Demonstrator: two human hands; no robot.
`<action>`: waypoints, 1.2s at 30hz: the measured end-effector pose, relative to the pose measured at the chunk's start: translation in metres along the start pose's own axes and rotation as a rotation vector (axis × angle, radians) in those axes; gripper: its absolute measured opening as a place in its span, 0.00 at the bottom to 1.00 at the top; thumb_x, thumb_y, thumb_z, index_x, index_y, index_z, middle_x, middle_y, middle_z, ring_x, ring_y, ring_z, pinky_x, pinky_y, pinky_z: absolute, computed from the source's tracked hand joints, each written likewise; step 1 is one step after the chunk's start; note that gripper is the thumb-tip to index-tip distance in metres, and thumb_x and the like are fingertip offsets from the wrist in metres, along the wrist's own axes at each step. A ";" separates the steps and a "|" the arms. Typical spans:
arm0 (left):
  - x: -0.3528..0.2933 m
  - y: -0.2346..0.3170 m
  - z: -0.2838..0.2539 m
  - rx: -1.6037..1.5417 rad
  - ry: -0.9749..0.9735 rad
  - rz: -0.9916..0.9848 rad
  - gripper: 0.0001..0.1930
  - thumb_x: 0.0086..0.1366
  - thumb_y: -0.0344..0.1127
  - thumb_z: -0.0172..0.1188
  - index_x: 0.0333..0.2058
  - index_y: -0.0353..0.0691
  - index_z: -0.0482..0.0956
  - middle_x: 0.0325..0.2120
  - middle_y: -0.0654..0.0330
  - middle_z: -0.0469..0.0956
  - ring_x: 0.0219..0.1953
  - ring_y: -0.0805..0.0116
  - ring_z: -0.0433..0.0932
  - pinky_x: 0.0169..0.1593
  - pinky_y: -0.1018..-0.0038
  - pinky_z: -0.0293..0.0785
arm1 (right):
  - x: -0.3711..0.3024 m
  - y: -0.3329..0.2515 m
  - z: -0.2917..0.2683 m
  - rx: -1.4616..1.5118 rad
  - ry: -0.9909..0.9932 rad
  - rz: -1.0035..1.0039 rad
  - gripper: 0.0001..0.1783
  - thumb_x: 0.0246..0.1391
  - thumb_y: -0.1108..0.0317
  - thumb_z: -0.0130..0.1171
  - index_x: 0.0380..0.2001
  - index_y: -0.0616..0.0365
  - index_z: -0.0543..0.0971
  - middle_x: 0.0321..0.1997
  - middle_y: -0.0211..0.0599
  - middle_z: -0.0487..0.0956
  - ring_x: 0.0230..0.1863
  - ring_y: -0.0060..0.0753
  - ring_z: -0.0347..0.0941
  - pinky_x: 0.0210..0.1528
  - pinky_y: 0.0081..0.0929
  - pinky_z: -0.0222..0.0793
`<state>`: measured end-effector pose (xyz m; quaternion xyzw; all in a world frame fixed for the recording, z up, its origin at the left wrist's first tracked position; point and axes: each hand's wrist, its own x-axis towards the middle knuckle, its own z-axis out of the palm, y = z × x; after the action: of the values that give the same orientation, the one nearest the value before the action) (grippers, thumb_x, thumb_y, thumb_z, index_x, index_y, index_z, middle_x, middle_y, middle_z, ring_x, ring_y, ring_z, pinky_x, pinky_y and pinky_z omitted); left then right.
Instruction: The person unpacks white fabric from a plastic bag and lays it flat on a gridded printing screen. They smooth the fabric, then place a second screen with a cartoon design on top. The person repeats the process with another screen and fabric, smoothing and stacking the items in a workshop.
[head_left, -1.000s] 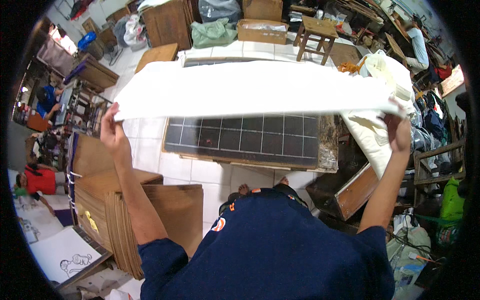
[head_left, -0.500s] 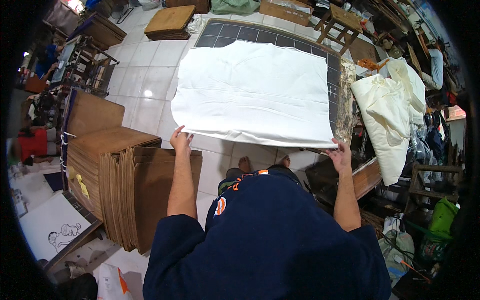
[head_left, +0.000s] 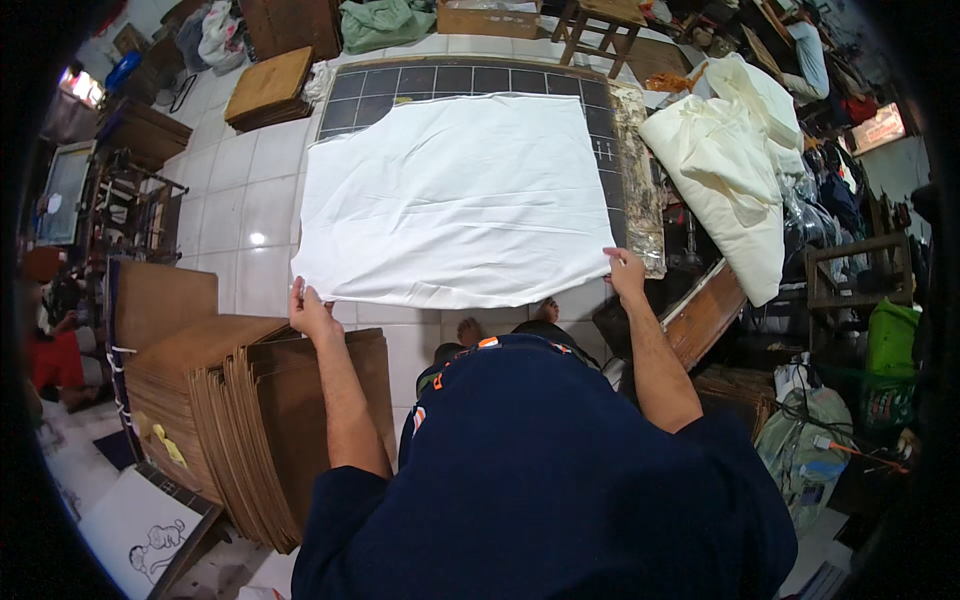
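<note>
A large white piece of cloth stretches over a dark board marked with a white grid, its near edge hanging past the board toward me. My left hand pinches the cloth's near left corner. At the near right corner, my right hand grips the fabric between thumb and fingers. Wrinkles run across the cloth, and its far left edge has a curved cut-in. Most of the board lies hidden beneath the fabric.
Stacked brown boards stand by my left arm. A cream cloth bundle drapes at the right, beside a wooden plank. Beyond the board are a wooden stool and a cardboard box. Another person sits far right.
Both hands still hold the near corners. The cloth's far edge has come nearer on the board, baring more grid at the far left. My view has shifted.
</note>
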<state>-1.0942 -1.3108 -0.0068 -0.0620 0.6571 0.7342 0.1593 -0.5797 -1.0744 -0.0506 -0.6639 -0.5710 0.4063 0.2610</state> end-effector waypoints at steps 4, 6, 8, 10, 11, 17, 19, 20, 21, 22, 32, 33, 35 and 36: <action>0.000 0.029 -0.006 0.067 -0.016 0.078 0.16 0.60 0.23 0.51 0.47 0.38 0.77 0.39 0.61 0.75 0.35 0.72 0.75 0.28 0.77 0.74 | 0.003 -0.028 -0.019 0.524 0.038 0.322 0.18 0.52 0.73 0.47 0.46 0.58 0.78 0.42 0.42 0.76 0.34 0.39 0.74 0.33 0.34 0.73; -0.008 0.050 -0.012 0.066 -0.033 0.126 0.15 0.60 0.22 0.50 0.46 0.35 0.77 0.39 0.60 0.76 0.35 0.72 0.75 0.28 0.78 0.73 | -0.001 -0.043 -0.047 0.710 0.017 0.396 0.19 0.49 0.74 0.45 0.44 0.63 0.76 0.41 0.42 0.76 0.36 0.38 0.74 0.30 0.34 0.72; -0.017 0.083 -0.018 0.100 -0.065 0.246 0.14 0.61 0.22 0.50 0.46 0.34 0.77 0.38 0.59 0.77 0.35 0.72 0.76 0.30 0.78 0.73 | -0.009 -0.058 -0.087 0.715 -0.169 0.256 0.16 0.49 0.75 0.48 0.40 0.65 0.77 0.38 0.42 0.77 0.34 0.36 0.75 0.26 0.32 0.75; -0.025 0.123 -0.022 0.059 -0.086 0.312 0.14 0.61 0.22 0.50 0.45 0.33 0.77 0.39 0.58 0.78 0.37 0.71 0.76 0.35 0.77 0.75 | -0.022 -0.071 -0.131 0.681 -0.334 0.155 0.13 0.47 0.74 0.51 0.37 0.66 0.78 0.37 0.40 0.78 0.35 0.34 0.75 0.28 0.30 0.75; -0.028 0.145 -0.022 -0.027 -0.101 0.340 0.14 0.61 0.22 0.50 0.45 0.32 0.76 0.39 0.57 0.78 0.37 0.70 0.76 0.38 0.76 0.76 | -0.027 -0.078 -0.151 0.691 -0.451 0.081 0.12 0.47 0.74 0.53 0.36 0.66 0.78 0.36 0.39 0.78 0.35 0.33 0.75 0.31 0.29 0.74; -0.052 0.246 -0.008 -0.221 -0.205 0.537 0.16 0.57 0.22 0.48 0.45 0.29 0.75 0.38 0.52 0.77 0.39 0.65 0.77 0.44 0.73 0.75 | -0.047 -0.109 -0.244 0.915 -0.414 -0.480 0.10 0.47 0.73 0.56 0.35 0.63 0.77 0.33 0.36 0.76 0.42 0.31 0.72 0.49 0.29 0.66; -0.055 0.255 0.005 -0.237 -0.346 0.539 0.18 0.56 0.22 0.48 0.46 0.29 0.75 0.38 0.52 0.77 0.38 0.65 0.77 0.44 0.73 0.75 | -0.040 -0.124 -0.259 1.022 -0.175 -0.473 0.12 0.51 0.72 0.55 0.39 0.63 0.77 0.38 0.36 0.77 0.44 0.32 0.73 0.53 0.32 0.66; -0.056 0.256 0.012 -0.158 -0.410 0.500 0.18 0.54 0.21 0.48 0.45 0.28 0.76 0.37 0.52 0.78 0.38 0.67 0.77 0.42 0.75 0.74 | -0.033 -0.132 -0.263 1.131 -0.080 -0.422 0.13 0.54 0.72 0.52 0.43 0.61 0.77 0.45 0.39 0.78 0.48 0.35 0.73 0.56 0.34 0.66; -0.056 0.251 0.022 -0.044 -0.425 0.513 0.17 0.54 0.21 0.49 0.44 0.28 0.77 0.37 0.53 0.78 0.38 0.68 0.77 0.43 0.75 0.74 | -0.024 -0.144 -0.270 1.153 -0.054 -0.443 0.14 0.55 0.71 0.51 0.45 0.60 0.77 0.46 0.39 0.78 0.49 0.35 0.73 0.56 0.35 0.66; -0.056 0.242 0.033 0.073 -0.469 0.544 0.17 0.54 0.21 0.49 0.43 0.27 0.78 0.37 0.53 0.79 0.38 0.68 0.77 0.44 0.74 0.74 | -0.013 -0.156 -0.277 1.191 -0.015 -0.442 0.15 0.57 0.71 0.50 0.47 0.60 0.76 0.47 0.39 0.78 0.50 0.36 0.73 0.56 0.35 0.66; -0.088 0.119 0.100 0.856 -1.020 0.014 0.10 0.54 0.33 0.68 0.32 0.32 0.83 0.24 0.62 0.80 0.26 0.77 0.74 0.29 0.79 0.70 | 0.272 -0.310 -0.189 1.053 0.261 -0.264 0.15 0.60 0.73 0.45 0.50 0.61 0.71 0.51 0.43 0.73 0.52 0.41 0.69 0.58 0.43 0.68; -0.089 0.100 0.107 0.921 -0.949 -0.085 0.11 0.53 0.34 0.69 0.30 0.31 0.82 0.25 0.61 0.79 0.27 0.76 0.74 0.28 0.78 0.69 | 0.304 -0.341 -0.152 1.002 0.163 -0.314 0.16 0.58 0.72 0.48 0.50 0.62 0.71 0.48 0.43 0.75 0.50 0.41 0.71 0.55 0.40 0.69; -0.093 0.061 0.116 0.894 -0.986 0.304 0.13 0.52 0.36 0.70 0.29 0.31 0.81 0.29 0.58 0.76 0.33 0.71 0.74 0.32 0.76 0.69 | 0.346 -0.412 -0.065 0.801 -0.050 -0.478 0.18 0.56 0.70 0.52 0.50 0.60 0.72 0.47 0.43 0.77 0.47 0.42 0.72 0.53 0.36 0.68; -0.091 0.044 0.120 0.868 -0.980 0.311 0.14 0.53 0.37 0.70 0.29 0.31 0.80 0.34 0.56 0.73 0.40 0.66 0.73 0.38 0.74 0.70 | 0.353 -0.448 -0.007 0.773 -0.132 -0.488 0.18 0.56 0.68 0.53 0.51 0.59 0.72 0.47 0.42 0.77 0.47 0.40 0.73 0.52 0.34 0.68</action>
<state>-1.0080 -1.2102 0.0778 0.4433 0.7457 0.3613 0.3420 -0.8120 -0.6362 0.2315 -0.3366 -0.5329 0.5575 0.5403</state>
